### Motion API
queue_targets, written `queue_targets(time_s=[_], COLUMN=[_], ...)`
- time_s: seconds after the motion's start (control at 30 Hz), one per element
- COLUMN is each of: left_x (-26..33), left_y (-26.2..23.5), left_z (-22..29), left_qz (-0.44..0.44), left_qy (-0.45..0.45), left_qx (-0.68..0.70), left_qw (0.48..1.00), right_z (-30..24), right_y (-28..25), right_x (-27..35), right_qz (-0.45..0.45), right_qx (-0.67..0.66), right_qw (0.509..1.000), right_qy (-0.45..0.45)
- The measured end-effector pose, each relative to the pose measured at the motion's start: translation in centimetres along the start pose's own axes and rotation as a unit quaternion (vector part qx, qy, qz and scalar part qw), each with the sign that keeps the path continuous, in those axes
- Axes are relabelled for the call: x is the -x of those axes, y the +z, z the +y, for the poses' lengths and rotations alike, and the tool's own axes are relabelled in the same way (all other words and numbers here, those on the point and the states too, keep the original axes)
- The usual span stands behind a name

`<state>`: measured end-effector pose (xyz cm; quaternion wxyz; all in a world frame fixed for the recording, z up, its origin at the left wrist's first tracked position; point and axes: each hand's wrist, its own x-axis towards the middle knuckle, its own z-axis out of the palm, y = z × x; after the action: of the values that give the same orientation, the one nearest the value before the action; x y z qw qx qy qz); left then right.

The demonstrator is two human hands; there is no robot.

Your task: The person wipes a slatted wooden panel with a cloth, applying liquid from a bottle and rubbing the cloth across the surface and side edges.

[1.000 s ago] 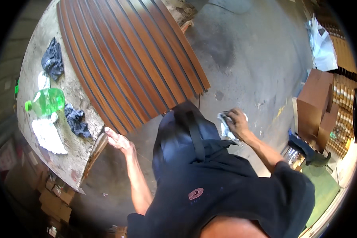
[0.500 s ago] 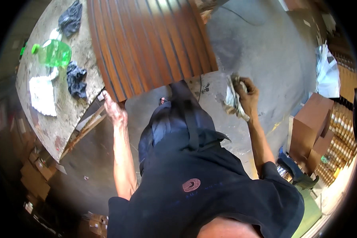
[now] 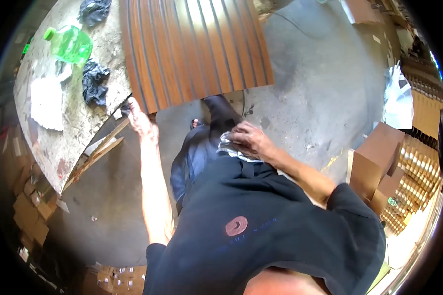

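Observation:
A brown slatted wooden panel (image 3: 197,59) with dark grooves lies on a worn table, its near end jutting past the edge. My left hand (image 3: 143,123) is at the panel's near left corner, closed on it, the fingers partly hidden beneath. Close to my waist, my right hand (image 3: 253,140) grips a crumpled whitish rag (image 3: 226,145). This hand is apart from the panel, over the front of my dark clothing.
The stained table (image 3: 59,152) carries a green bottle (image 3: 74,45), a white cloth (image 3: 47,103), a black crumpled cloth (image 3: 94,82) and another dark one (image 3: 94,12). To the right stand brown boxes (image 3: 376,147) and a white plastic bag (image 3: 397,98). Grey concrete floor (image 3: 315,98) lies between.
My right hand has swung left and inward with the rag, from out over the floor to my waist. My left hand stays at the panel's corner. The view has shifted slightly.

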<state>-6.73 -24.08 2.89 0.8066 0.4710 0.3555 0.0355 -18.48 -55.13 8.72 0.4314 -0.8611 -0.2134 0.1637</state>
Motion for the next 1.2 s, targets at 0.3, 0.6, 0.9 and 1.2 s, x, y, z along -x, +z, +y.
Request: queue_targets(time_s=[0.3, 0.6, 0.9, 1.2], left_x=[0.0, 5.7, 6.0, 5.9], left_y=[0.0, 6.1, 6.9, 7.3], left_z=[0.3, -5.3, -5.1, -6.3], left_qz=[-0.104, -0.145, -0.143, -0.161], left_qy=[0.007, -0.178, -0.155, -0.19], left_qx=[-0.027, 0.078, 0.106, 0.153], left_qw=[0.994, 0.97, 0.972, 0.956], right_z=[-2.9, 0.1, -0.5, 0.8], right_y=[-7.4, -3.4, -3.4, -3.8], right_x=[-0.2, -8.9, -9.2, -9.5], right_qz=[0.238, 0.342, 0.329, 0.326], right_qx=[-0.031, 0.198, 0.25, 0.279], right_qw=[0.954, 0.915, 0.907, 0.902], right_qy=[0.179, 0.078, 0.078, 0.058])
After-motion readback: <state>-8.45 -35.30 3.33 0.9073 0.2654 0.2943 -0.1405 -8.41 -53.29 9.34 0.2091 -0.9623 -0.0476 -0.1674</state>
